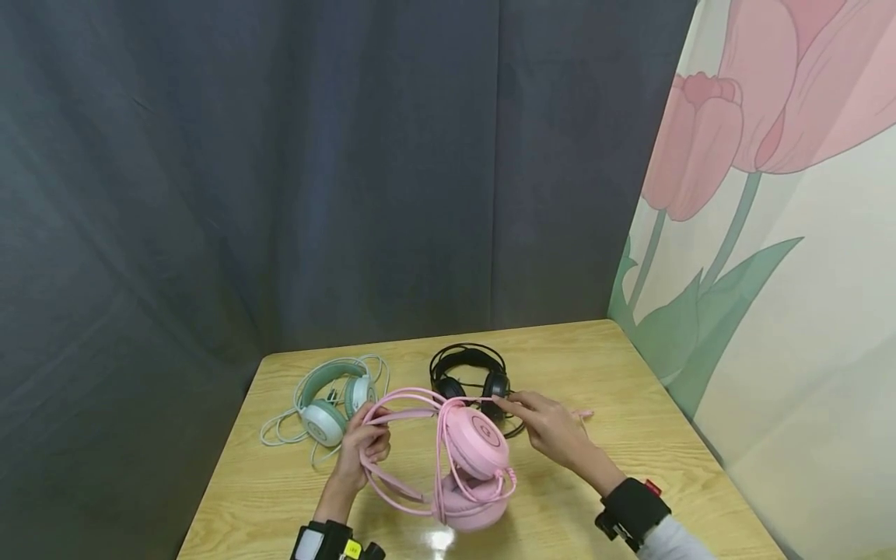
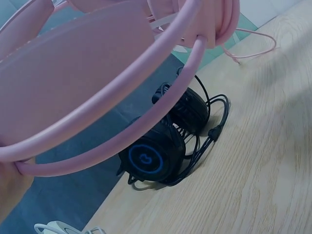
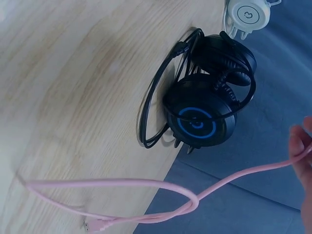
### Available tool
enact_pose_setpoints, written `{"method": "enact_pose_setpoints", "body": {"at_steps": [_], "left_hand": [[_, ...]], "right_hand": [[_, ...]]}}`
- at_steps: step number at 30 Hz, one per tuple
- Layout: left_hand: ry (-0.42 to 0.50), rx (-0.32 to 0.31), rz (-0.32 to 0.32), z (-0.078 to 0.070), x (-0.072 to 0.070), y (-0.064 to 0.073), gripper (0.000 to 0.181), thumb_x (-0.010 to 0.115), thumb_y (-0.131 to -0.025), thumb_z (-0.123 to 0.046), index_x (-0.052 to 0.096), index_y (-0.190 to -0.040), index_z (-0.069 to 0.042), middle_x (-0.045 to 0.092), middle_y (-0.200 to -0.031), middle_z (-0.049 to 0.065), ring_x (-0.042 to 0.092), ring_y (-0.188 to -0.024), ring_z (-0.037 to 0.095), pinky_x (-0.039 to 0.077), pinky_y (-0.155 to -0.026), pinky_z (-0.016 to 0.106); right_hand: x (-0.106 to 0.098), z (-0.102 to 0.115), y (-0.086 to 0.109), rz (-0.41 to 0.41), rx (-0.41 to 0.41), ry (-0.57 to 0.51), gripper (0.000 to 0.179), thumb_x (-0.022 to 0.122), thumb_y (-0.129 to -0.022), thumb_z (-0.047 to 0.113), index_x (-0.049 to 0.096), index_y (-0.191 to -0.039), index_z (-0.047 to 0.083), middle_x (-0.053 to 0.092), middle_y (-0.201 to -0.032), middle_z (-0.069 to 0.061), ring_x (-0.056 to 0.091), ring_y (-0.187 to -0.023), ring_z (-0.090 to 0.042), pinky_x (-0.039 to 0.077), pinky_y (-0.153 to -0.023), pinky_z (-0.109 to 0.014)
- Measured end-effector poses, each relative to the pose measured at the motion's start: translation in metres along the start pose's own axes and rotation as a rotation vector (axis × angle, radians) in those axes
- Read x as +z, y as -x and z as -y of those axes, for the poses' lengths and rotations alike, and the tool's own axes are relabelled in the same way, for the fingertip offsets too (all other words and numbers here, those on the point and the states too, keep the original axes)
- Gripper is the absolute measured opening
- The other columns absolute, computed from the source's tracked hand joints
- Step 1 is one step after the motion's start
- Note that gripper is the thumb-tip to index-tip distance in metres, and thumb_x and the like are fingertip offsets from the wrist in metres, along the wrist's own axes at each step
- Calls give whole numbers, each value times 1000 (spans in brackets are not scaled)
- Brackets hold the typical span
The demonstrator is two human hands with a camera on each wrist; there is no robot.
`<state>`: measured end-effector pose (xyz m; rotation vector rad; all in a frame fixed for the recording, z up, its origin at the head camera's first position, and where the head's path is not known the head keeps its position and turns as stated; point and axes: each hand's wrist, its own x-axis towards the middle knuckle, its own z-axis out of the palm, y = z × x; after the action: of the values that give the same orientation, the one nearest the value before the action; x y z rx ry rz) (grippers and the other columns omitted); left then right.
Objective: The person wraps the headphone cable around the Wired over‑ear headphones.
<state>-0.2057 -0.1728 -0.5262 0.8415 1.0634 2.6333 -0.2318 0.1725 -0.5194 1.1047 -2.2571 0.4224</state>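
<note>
My left hand (image 1: 369, 442) grips the headband of a pair of pink headphones (image 1: 478, 442), held up over the table with the ear cups toward the right. Pink cable is wound about the ear cups. Between the thumb and fingers of my right hand (image 1: 556, 429), a length of that pink cable (image 3: 253, 169) is pinched just right of the cups. Its loose end hangs in a loop, with a pink plug (image 3: 97, 224) low in the right wrist view. In the left wrist view, only a small part of the left hand (image 2: 14, 187) shows at the edge.
Black headphones (image 1: 495, 384) with a coiled black cable lie on the wooden table (image 1: 280, 490) behind the pink pair. White and green headphones (image 1: 323, 424) rest at the back left, their pale cable spread around them. A dark curtain (image 1: 392, 171) hangs behind; a tulip-painted wall (image 1: 805, 350) borders the right.
</note>
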Motion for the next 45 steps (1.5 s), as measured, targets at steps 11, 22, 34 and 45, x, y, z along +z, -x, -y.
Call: {"method": "enact_pose_setpoints", "body": {"at_steps": [11,22,34,45], "left_hand": [[166,15,-71,0,-5,1,41,9,-78,11,40,-101,-2,42,-70,2,16,-42,8,20,-33,16],[225,26,-99,-1,-6,2,40,9,-79,9,40,-101,-4,39,-67,1,15,-42,8,19,-34,17],[285,26,-132,0,-6,0,38,10,-80,8,41,-97,-5,33,-68,0,18,-43,8,22,-35,17],[324,36,-216,-1,-4,0,35,13,-79,9,39,-97,-5,38,-70,2,18,-45,8,24,-37,17]], "right_hand": [[-1,-6,1,-69,-22,20,48,39,-79,1,52,-121,22,56,-96,3,49,-66,-6,42,-50,-17],[-1,-16,1,-203,-38,-35,24,43,-90,15,63,-103,15,59,-90,3,57,-72,-8,47,-55,-22],[-1,-9,1,254,174,-89,102,54,-51,-27,30,-134,26,45,-111,0,44,-98,-14,43,-73,-31],[9,-14,11,105,194,-117,74,52,-67,-19,43,-127,23,52,-94,6,40,-57,-2,36,-44,-15]]}}
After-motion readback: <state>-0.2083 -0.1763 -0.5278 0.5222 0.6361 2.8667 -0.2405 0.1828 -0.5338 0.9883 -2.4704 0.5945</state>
